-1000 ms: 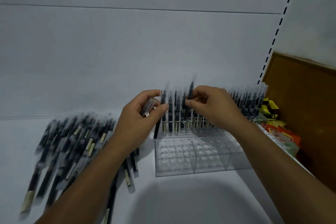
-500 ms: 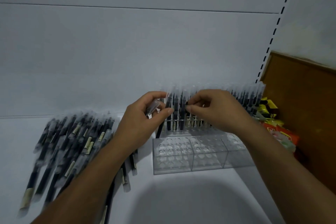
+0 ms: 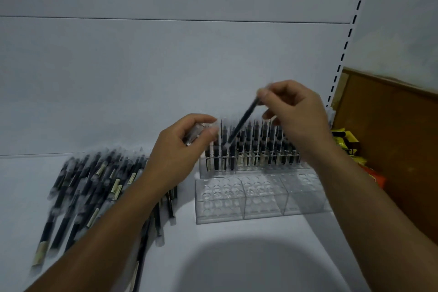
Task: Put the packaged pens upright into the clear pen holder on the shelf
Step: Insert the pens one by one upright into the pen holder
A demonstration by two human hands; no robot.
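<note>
A clear pen holder (image 3: pixel 263 199) with round holes stands on the white shelf. Its back row is filled with several upright packaged pens (image 3: pixel 263 149); the front rows of holes hold nothing. My right hand (image 3: pixel 296 116) pinches the top of one packaged pen (image 3: pixel 244 123), tilted, its lower end over the left end of the back row. My left hand (image 3: pixel 180 147) grips a bundle of packaged pens (image 3: pixel 195 135) just left of the holder; their lower ends stick out below my wrist. A loose pile of packaged pens (image 3: pixel 94 182) lies at the left.
The white shelf back panel (image 3: pixel 166 78) rises right behind the holder. A slotted upright (image 3: pixel 350 31) and a brown board (image 3: pixel 391 140) close off the right side. Yellow and orange packets (image 3: pixel 348 144) lie beside the holder's right end.
My right hand has risen up and to the right, pulling one pen out of my left hand's bundle, and now holds it tilted above the holder. The left hand stays in place.
</note>
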